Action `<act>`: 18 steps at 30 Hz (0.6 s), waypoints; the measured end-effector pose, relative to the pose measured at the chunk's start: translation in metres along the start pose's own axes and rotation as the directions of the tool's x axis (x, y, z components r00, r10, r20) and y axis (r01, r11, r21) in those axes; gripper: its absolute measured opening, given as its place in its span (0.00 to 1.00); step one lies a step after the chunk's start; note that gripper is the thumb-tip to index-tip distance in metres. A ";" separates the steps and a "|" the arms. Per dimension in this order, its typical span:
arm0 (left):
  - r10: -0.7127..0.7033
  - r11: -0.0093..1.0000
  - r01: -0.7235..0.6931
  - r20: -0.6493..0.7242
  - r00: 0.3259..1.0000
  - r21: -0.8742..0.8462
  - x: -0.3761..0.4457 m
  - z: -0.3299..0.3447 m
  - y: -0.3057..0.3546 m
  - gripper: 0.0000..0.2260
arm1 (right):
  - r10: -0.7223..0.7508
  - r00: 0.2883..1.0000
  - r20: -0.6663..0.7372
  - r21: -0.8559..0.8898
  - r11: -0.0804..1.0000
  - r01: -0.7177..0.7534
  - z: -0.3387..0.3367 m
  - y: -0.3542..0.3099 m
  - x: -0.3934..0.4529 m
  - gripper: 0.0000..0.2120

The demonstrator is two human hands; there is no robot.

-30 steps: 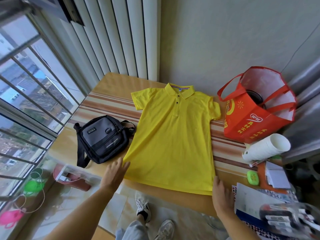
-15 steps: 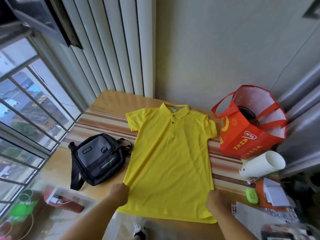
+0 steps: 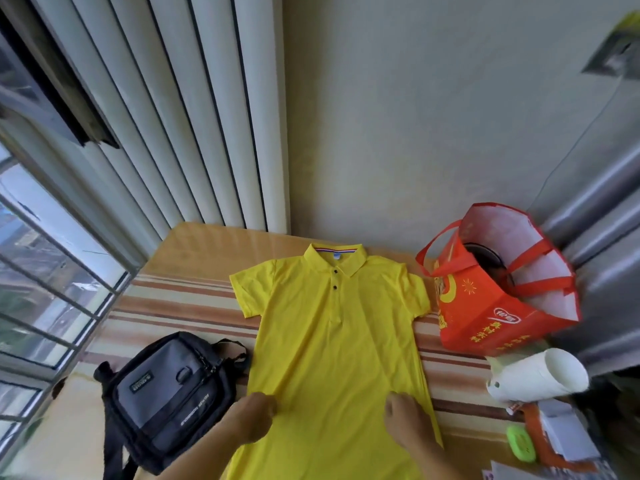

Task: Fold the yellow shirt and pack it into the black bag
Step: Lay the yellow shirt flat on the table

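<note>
- Yellow shirt: lies flat and face up on the striped table, collar toward the wall.
- Black bag: on the table, just left of the shirt's lower body.
- Left hand: fingers curled, apparently bunching fabric at the lower left.
- Right hand: curled likewise on the lower right fabric.
- Red tote bag: right of the shirt.

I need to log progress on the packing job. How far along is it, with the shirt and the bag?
Done: the yellow shirt lies spread flat, front up, on the table. In hand: the left hand and right hand each pinch the lower cloth, with creases running from both grips; no fold is finished. Left: all the folding, then packing; the black bag beside the shirt looks zipped.
</note>
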State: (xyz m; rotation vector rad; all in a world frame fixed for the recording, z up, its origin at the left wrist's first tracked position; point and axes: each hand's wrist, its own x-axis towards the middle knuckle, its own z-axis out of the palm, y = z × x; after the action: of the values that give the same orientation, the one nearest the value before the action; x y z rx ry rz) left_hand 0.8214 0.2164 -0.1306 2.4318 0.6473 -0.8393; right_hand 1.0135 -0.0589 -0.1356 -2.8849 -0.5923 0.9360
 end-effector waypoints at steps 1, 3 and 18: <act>-0.021 1.000 0.020 -0.045 0.999 -0.017 0.009 -0.008 -0.001 0.14 | 0.021 0.998 -0.061 0.025 0.999 -0.019 -0.005 -0.002 0.007 0.06; -0.039 0.999 0.039 -0.132 0.991 -0.006 0.025 -0.021 -0.001 0.14 | 0.066 0.981 -0.185 0.095 0.994 -0.049 -0.017 -0.004 0.023 0.05; 0.123 0.991 -0.096 -0.378 0.918 0.090 0.151 -0.066 0.065 0.26 | 0.166 0.871 -0.462 0.172 0.980 -0.095 -0.112 0.002 0.193 0.11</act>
State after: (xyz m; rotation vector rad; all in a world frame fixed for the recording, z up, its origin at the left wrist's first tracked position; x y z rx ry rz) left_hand 0.9926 0.2458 -0.1663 2.6949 0.6181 -0.3441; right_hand 1.2223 0.0192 -0.1522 -2.8817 -0.2735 0.2322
